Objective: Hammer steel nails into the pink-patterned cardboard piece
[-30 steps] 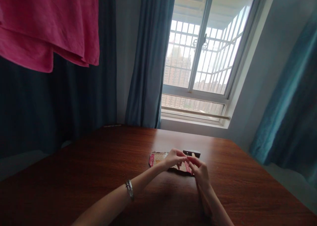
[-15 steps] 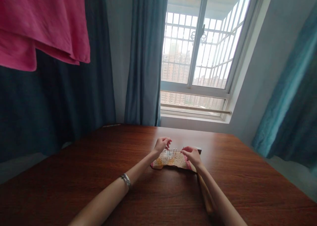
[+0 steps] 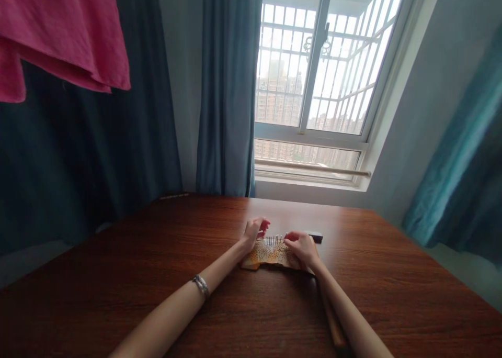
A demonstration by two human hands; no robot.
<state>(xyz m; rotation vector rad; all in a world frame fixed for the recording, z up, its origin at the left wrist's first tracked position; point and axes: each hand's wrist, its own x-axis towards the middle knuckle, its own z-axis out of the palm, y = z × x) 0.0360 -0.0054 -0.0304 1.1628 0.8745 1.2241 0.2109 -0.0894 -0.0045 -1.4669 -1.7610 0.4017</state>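
Note:
A piece of patterned material (image 3: 270,254), cream with dark dots and yellow patches, lies on the table with an uneven near edge. From it a row of several thin dark nails (image 3: 274,240) stands upright. At the right end of the row, my right hand (image 3: 303,247) pinches a nail, mostly hidden by the fingers. My left hand (image 3: 254,230) is at the row's left end, fingers loosely bent and apart from the thumb, with nothing visible in it. Partly under my right forearm lies a hammer, its wooden handle (image 3: 334,326) pointing toward me and its dark head (image 3: 316,237) beyond the hand.
The brown wooden table (image 3: 196,227) reaches to the wall below a barred window (image 3: 309,86). Blue curtains (image 3: 229,96) hang at the left and right. A pink cloth (image 3: 70,33) hangs at upper left.
My right hand has shifted slightly left and down, closer to the row of nails. The left hand's fingers have loosened a little. The whole view has tilted slightly.

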